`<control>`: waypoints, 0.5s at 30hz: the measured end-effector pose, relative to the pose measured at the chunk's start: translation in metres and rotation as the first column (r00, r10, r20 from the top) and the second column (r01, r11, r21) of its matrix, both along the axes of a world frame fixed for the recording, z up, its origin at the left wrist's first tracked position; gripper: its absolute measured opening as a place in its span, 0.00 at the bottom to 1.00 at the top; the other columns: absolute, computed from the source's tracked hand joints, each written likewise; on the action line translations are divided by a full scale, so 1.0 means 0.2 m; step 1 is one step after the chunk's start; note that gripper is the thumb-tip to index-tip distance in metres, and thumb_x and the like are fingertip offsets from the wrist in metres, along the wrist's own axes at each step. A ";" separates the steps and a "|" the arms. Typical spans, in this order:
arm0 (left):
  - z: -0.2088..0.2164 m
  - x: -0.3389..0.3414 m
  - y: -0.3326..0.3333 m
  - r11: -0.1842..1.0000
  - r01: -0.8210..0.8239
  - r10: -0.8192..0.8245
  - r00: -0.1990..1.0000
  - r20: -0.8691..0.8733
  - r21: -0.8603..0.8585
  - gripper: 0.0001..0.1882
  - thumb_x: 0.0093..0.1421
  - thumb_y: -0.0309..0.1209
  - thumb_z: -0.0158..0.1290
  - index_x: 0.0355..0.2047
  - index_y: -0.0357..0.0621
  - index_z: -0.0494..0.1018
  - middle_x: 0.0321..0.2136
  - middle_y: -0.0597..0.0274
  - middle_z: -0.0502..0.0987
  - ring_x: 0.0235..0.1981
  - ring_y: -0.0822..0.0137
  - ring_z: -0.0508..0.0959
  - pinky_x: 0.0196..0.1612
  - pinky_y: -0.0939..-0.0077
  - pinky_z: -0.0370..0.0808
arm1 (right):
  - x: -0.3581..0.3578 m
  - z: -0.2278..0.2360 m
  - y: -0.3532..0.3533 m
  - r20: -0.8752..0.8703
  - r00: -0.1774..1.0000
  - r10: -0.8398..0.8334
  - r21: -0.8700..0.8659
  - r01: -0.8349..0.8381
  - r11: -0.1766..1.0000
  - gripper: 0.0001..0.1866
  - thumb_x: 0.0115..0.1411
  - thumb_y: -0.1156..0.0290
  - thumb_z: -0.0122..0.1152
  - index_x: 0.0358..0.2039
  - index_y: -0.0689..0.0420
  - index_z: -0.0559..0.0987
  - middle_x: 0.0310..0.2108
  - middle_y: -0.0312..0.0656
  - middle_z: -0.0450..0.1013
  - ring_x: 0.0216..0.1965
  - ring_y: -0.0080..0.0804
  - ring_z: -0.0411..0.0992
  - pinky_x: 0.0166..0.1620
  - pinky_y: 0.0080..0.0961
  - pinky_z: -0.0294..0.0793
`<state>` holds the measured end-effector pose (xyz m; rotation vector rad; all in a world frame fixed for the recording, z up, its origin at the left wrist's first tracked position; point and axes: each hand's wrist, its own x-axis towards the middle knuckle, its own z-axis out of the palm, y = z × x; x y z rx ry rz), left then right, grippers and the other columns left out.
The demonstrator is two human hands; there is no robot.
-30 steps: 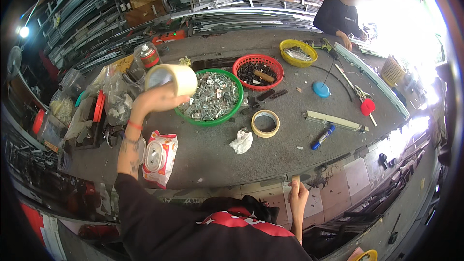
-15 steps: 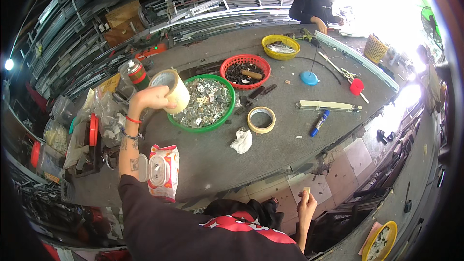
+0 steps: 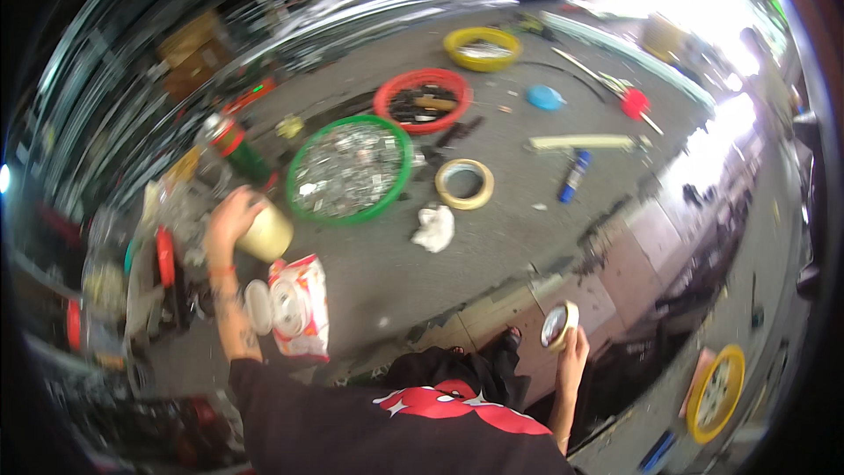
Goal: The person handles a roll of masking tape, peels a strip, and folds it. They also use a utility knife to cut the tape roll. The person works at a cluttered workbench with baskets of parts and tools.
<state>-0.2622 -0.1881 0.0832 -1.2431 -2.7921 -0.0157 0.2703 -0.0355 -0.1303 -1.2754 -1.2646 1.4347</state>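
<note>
A wide, pale yellow tape roll (image 3: 269, 236) is held near the left side of the table (image 3: 378, 273), just behind a packet of wipes (image 3: 306, 317); whether its lower end rests on the tabletop cannot be told. The fingers of the left hand (image 3: 230, 223) are clamped on its upper end, the thumb being hidden. A narrow tape roll (image 3: 571, 317) is pinched at its lower rim by the closed fingers of the right hand (image 3: 571, 354), beyond the table edge and above the floor. It is judged that the narrow roll could be dropped to the floor, being gripped at one rim only, and that the wipes packet, its lid raised, could be knocked by the wide roll through want of clearance. Loose metal pieces in the green basket (image 3: 407, 157) could be spilled if its rim were struck. A third tape roll (image 3: 470, 203) and a crumpled white wipe (image 3: 433, 229) are noted farther in. Regarding markings, coloured print is seen on the packet and a red band on the spray can (image 3: 236, 148); through blur, no lettering can be read on either, nor on the blue marker (image 3: 575, 176).
</note>
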 end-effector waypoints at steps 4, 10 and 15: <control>0.14 0.43 -0.05 0.939 0.250 -0.215 0.963 -0.165 0.236 0.21 0.59 0.35 0.48 0.50 0.36 0.68 0.55 0.47 0.65 0.56 0.48 0.64 0.57 0.61 0.60 | 0.06 0.24 0.07 -0.335 0.942 -0.026 0.092 0.060 0.994 0.18 0.67 0.59 0.42 0.39 0.62 0.70 0.28 0.37 0.70 0.30 0.23 0.67 0.39 0.22 0.67; 0.07 1.15 0.11 0.552 0.824 -0.810 0.497 0.311 0.123 0.22 0.49 0.32 0.58 0.46 0.43 0.73 0.55 0.51 0.66 0.57 0.52 0.65 0.56 0.62 0.63 | 0.08 0.44 0.13 -0.329 0.931 0.159 0.348 -0.037 0.937 0.16 0.66 0.65 0.43 0.48 0.62 0.67 0.36 0.39 0.71 0.40 0.23 0.66 0.47 0.24 0.62; -0.19 1.55 0.48 0.352 0.842 -0.915 0.217 0.342 0.408 0.17 0.54 0.33 0.56 0.45 0.44 0.73 0.52 0.55 0.69 0.51 0.56 0.71 0.52 0.65 0.68 | 0.12 0.51 0.16 -0.343 0.913 0.222 0.400 -0.072 0.914 0.16 0.61 0.73 0.50 0.49 0.62 0.67 0.42 0.44 0.70 0.48 0.31 0.65 0.54 0.29 0.59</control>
